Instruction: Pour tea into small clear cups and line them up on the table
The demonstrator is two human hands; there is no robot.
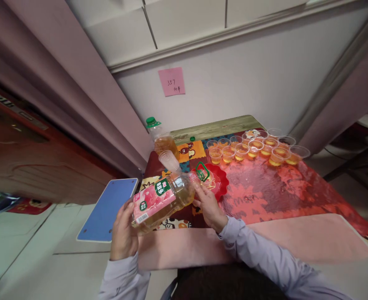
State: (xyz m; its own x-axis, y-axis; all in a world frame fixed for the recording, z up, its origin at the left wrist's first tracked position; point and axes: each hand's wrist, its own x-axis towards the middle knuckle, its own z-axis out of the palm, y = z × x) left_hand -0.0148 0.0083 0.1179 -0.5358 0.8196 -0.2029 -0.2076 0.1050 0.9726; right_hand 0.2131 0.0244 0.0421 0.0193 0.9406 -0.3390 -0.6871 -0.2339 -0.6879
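Nearest you, at the low end of the load, your left hand (123,233) has its fingers wrapped round the base of the pink-labelled bottle (161,196) and grips it. The bottle lies tilted, nearly on its side. Its long axis runs from those fingers up and to the right, with the neck at the far end and amber liquid pooled along the lower wall.

Your right hand (209,206) is the nearer one to the neck. Its fingers reach up against it, but you cannot tell whether they pinch the neck or only rest there. Just past those fingertips the green cap (202,171) hangs open at the mouth, which sits right over a small clear cup (210,180). That cup stands in the red dish (224,183).

Farther out from your right fingers, two rows of filled cups (254,150) stand close together on the table (221,125). Beyond your left fingers, a second bottle (161,139) stands upright with its green cap on.
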